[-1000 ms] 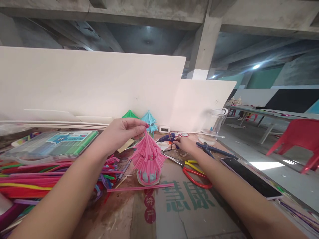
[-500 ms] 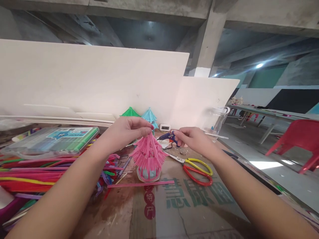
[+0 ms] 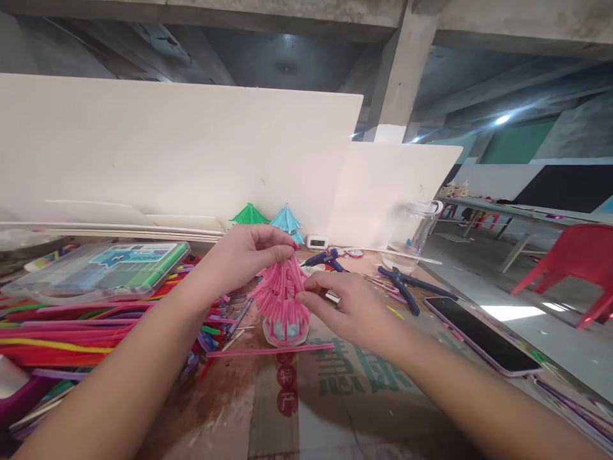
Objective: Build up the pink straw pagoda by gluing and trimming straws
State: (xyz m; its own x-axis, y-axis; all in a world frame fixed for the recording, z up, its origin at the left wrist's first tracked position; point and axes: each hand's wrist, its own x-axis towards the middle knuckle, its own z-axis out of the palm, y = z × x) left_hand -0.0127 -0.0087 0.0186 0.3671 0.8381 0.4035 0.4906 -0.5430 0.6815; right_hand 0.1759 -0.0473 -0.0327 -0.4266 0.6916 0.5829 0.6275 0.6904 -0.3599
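A pink tower (image 3: pixel 286 313) with a layered, fringed roof stands upright near the middle of the worktable (image 3: pixel 201 415). The left hand (image 3: pixel 242 255) pinches its peak between thumb and forefinger. The right hand (image 3: pixel 354 310) is at the roof's right side, thumb and forefinger narrowly apart at the fringe; whether they grip a strand, I cannot tell. Just in front of the tower lies a pink strip (image 3: pixel 272 351). Behind it are a green roof (image 3: pixel 249 214) and a blue roof (image 3: pixel 286 220), with a small clock (image 3: pixel 317 242) and a glue gun (image 3: pixel 325 258) to their right. Farther right lie pliers (image 3: pixel 400 284) and a phone (image 3: pixel 481 335), with a clear jug (image 3: pixel 416 230) behind. On the left, a pen case (image 3: pixel 110 271) sits beyond a heap of colourful pipe cleaners (image 3: pixel 57 332). A white board (image 3: pixel 191 147) rises at the back, and a red chair (image 3: pixel 565 262) stands off to the right.
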